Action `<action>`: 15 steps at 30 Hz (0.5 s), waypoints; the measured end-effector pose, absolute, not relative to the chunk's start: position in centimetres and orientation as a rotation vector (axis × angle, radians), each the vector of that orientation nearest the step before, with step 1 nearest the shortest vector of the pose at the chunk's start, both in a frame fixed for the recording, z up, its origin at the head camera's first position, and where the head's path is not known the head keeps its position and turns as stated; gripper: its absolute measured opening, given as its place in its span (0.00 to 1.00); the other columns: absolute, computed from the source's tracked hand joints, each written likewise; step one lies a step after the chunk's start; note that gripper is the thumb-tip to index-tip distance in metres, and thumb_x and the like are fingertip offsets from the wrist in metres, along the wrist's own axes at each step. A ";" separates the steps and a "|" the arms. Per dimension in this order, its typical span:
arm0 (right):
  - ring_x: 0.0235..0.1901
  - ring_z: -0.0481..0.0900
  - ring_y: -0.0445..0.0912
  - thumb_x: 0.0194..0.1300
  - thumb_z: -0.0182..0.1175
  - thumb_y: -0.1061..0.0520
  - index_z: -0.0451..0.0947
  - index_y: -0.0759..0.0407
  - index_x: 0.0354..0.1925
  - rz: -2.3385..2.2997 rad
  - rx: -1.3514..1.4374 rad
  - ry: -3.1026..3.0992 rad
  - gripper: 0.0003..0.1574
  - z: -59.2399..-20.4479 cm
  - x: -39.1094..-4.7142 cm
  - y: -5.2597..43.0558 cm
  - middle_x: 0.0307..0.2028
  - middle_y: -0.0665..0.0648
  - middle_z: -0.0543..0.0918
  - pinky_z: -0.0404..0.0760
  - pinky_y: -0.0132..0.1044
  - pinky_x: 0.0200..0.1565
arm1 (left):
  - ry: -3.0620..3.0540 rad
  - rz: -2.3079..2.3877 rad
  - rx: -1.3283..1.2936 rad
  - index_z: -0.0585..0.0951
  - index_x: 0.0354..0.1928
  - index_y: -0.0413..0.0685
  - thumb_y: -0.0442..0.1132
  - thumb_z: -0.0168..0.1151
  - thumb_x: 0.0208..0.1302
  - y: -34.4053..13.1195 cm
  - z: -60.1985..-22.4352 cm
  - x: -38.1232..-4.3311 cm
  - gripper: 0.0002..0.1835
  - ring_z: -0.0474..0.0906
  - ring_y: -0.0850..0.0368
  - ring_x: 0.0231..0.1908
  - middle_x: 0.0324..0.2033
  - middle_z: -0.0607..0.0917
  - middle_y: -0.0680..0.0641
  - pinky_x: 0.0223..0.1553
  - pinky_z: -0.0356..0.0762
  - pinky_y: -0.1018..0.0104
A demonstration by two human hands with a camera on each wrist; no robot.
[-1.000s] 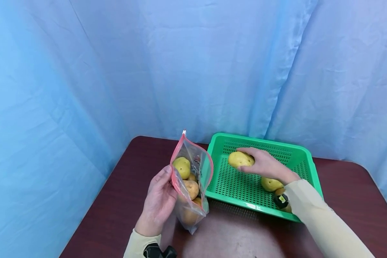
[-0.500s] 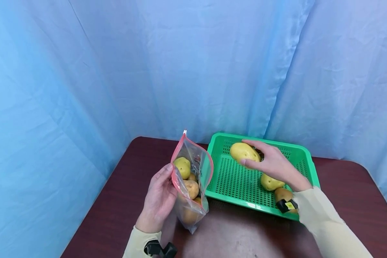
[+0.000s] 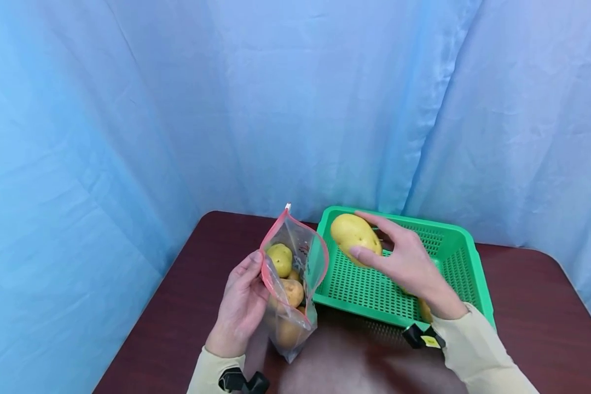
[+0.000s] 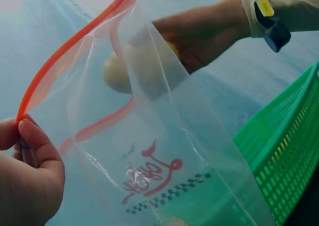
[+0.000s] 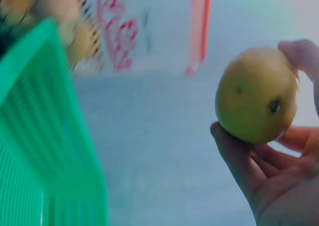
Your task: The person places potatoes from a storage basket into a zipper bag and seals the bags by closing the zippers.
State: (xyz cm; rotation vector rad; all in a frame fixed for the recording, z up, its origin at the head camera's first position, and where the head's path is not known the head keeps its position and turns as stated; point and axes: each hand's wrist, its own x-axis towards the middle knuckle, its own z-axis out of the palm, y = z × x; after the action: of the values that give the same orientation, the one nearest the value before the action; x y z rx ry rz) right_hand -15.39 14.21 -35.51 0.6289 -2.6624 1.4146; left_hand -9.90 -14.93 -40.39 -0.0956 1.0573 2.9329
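My left hand [image 3: 243,306] pinches the red-edged rim of a clear zip bag [image 3: 311,268], whose mouth gapes wide. Several potatoes lie inside the bag, a yellow potato [image 3: 279,259] uppermost among them. In my right hand [image 3: 409,260] a large yellow potato [image 3: 355,238] is gripped between thumb and fingers, raised over the left part of the green basket [image 3: 354,312], just right of the bag. The right wrist view shows dark spots on this held potato [image 5: 256,96]. From the left wrist view, it appears blurred through the bag's plastic [image 4: 149,116].
A dark red-brown table [image 3: 177,312] bears the bag and basket. More potatoes [image 3: 425,311] in the basket are mostly hidden behind my right wrist. Light blue curtains [image 3: 295,98] hang behind and to the left of the table.
My right hand has lifted the potato higher and then carried it left toward the bag. The left hand keeps its hold on the rim, and the bag has shifted only slightly.
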 end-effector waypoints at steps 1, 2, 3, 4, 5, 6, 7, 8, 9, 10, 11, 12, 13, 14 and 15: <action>0.48 0.82 0.47 0.68 0.69 0.44 0.71 0.47 0.73 1.444 0.625 -2.637 0.39 -35.2 -15.1 13.8 0.61 0.53 0.80 0.83 0.38 0.45 | 1.058 2.933 -0.089 0.83 0.42 0.43 0.33 0.55 0.79 -14.9 -40.4 -9.9 0.07 0.83 0.65 0.36 0.34 0.86 0.51 0.42 0.82 0.74; 0.49 0.82 0.46 0.68 0.70 0.45 0.72 0.46 0.73 1.472 0.624 -2.608 0.38 -35.0 -14.8 13.3 0.61 0.53 0.80 0.83 0.37 0.46 | 1.051 2.935 -0.086 0.83 0.43 0.43 0.33 0.55 0.79 -14.9 -40.4 -10.0 0.07 0.83 0.65 0.36 0.35 0.86 0.51 0.43 0.82 0.74; 0.49 0.82 0.46 0.67 0.70 0.46 0.73 0.46 0.72 1.499 0.627 -2.574 0.38 -34.7 -14.6 12.9 0.61 0.52 0.81 0.83 0.37 0.46 | 1.046 2.936 -0.080 0.83 0.43 0.43 0.33 0.55 0.79 -14.8 -40.5 -10.0 0.07 0.84 0.65 0.36 0.35 0.86 0.51 0.43 0.83 0.73; 0.49 0.82 0.45 0.67 0.71 0.46 0.73 0.45 0.71 1.524 0.627 -2.547 0.37 -34.5 -14.3 12.4 0.61 0.51 0.81 0.83 0.36 0.46 | 1.034 2.939 -0.075 0.83 0.43 0.43 0.33 0.55 0.79 -14.8 -40.4 -10.0 0.07 0.84 0.65 0.36 0.35 0.86 0.51 0.43 0.83 0.73; 0.50 0.82 0.45 0.66 0.71 0.47 0.74 0.45 0.71 1.549 0.633 -2.516 0.37 -34.4 -14.1 11.9 0.60 0.50 0.81 0.83 0.36 0.47 | 1.030 2.940 -0.072 0.83 0.43 0.43 0.33 0.56 0.79 -14.8 -40.5 -10.0 0.07 0.84 0.64 0.36 0.35 0.86 0.51 0.43 0.83 0.73; 0.50 0.82 0.44 0.65 0.71 0.48 0.74 0.44 0.71 1.576 0.643 -2.487 0.37 -34.2 -13.9 11.4 0.60 0.50 0.82 0.83 0.36 0.47 | 1.028 2.941 -0.072 0.83 0.43 0.43 0.33 0.56 0.79 -14.8 -40.4 -10.0 0.07 0.84 0.65 0.36 0.35 0.85 0.51 0.43 0.83 0.73; 0.50 0.82 0.43 0.65 0.72 0.48 0.74 0.44 0.70 1.595 0.652 -2.463 0.37 -34.2 -13.7 10.9 0.60 0.49 0.82 0.83 0.36 0.48 | 1.027 2.941 -0.070 0.83 0.43 0.43 0.33 0.56 0.79 -14.7 -40.4 -10.0 0.07 0.84 0.65 0.36 0.35 0.85 0.51 0.43 0.83 0.73; 0.50 0.82 0.43 0.64 0.72 0.48 0.74 0.44 0.70 1.613 0.658 -2.445 0.37 -34.1 -13.5 10.5 0.60 0.49 0.81 0.83 0.35 0.48 | 1.018 2.941 -0.070 0.83 0.43 0.43 0.34 0.56 0.79 -14.7 -40.4 -10.0 0.07 0.84 0.64 0.36 0.35 0.85 0.51 0.43 0.83 0.73; 0.51 0.82 0.43 0.64 0.73 0.48 0.74 0.44 0.70 1.635 0.664 -2.430 0.38 -34.1 -13.3 10.0 0.60 0.49 0.81 0.84 0.36 0.48 | 1.019 2.938 -0.068 0.83 0.44 0.44 0.34 0.56 0.79 -14.7 -40.4 -10.0 0.07 0.84 0.64 0.36 0.35 0.85 0.51 0.44 0.83 0.73; 0.52 0.82 0.42 0.64 0.73 0.48 0.74 0.44 0.70 1.652 0.669 -2.422 0.38 -34.1 -13.2 9.5 0.61 0.49 0.81 0.84 0.37 0.49 | 1.019 2.936 -0.072 0.83 0.45 0.44 0.35 0.56 0.79 -14.7 -40.3 -10.0 0.07 0.84 0.64 0.36 0.36 0.85 0.50 0.44 0.83 0.72; 0.53 0.82 0.43 0.64 0.73 0.48 0.73 0.46 0.71 1.667 0.676 -2.415 0.39 -34.1 -13.1 9.1 0.61 0.49 0.80 0.84 0.37 0.50 | 1.022 2.933 -0.074 0.83 0.45 0.44 0.35 0.56 0.79 -14.7 -40.3 -10.0 0.07 0.84 0.64 0.37 0.36 0.85 0.50 0.45 0.83 0.72; 0.54 0.82 0.44 0.64 0.73 0.49 0.72 0.47 0.71 1.684 0.680 -2.412 0.40 -34.2 -13.0 8.7 0.61 0.50 0.80 0.85 0.38 0.51 | 1.022 2.930 -0.080 0.84 0.46 0.44 0.35 0.56 0.79 -14.7 -40.3 -9.9 0.08 0.84 0.63 0.37 0.37 0.85 0.50 0.45 0.83 0.71; 0.54 0.83 0.44 0.63 0.73 0.49 0.72 0.49 0.71 1.692 0.681 -2.414 0.40 -34.3 -12.9 8.3 0.62 0.52 0.80 0.85 0.39 0.51 | 1.022 2.928 -0.085 0.83 0.47 0.44 0.35 0.55 0.79 -14.7 -40.3 -9.9 0.08 0.84 0.63 0.38 0.38 0.84 0.50 0.46 0.83 0.71; 0.55 0.83 0.45 0.63 0.74 0.49 0.71 0.50 0.71 1.704 0.683 -2.417 0.41 -34.4 -12.8 8.0 0.62 0.53 0.79 0.85 0.41 0.51 | 1.023 2.925 -0.088 0.83 0.48 0.44 0.36 0.55 0.80 -14.7 -40.3 -9.9 0.08 0.84 0.62 0.39 0.39 0.84 0.50 0.47 0.83 0.70; 0.56 0.82 0.47 0.63 0.74 0.50 0.70 0.51 0.71 1.715 0.689 -2.418 0.42 -34.5 -12.8 7.7 0.62 0.54 0.78 0.85 0.42 0.51 | 1.031 2.922 -0.095 0.83 0.49 0.44 0.36 0.55 0.80 -14.7 -40.3 -10.0 0.08 0.84 0.62 0.39 0.39 0.84 0.50 0.47 0.83 0.70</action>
State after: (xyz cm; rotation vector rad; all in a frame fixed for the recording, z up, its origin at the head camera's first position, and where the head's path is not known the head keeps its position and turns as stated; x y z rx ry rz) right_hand -12.76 7.66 -34.46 0.6889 -2.4177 1.7151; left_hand -9.95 -14.69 -40.30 -0.0949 1.0313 2.9219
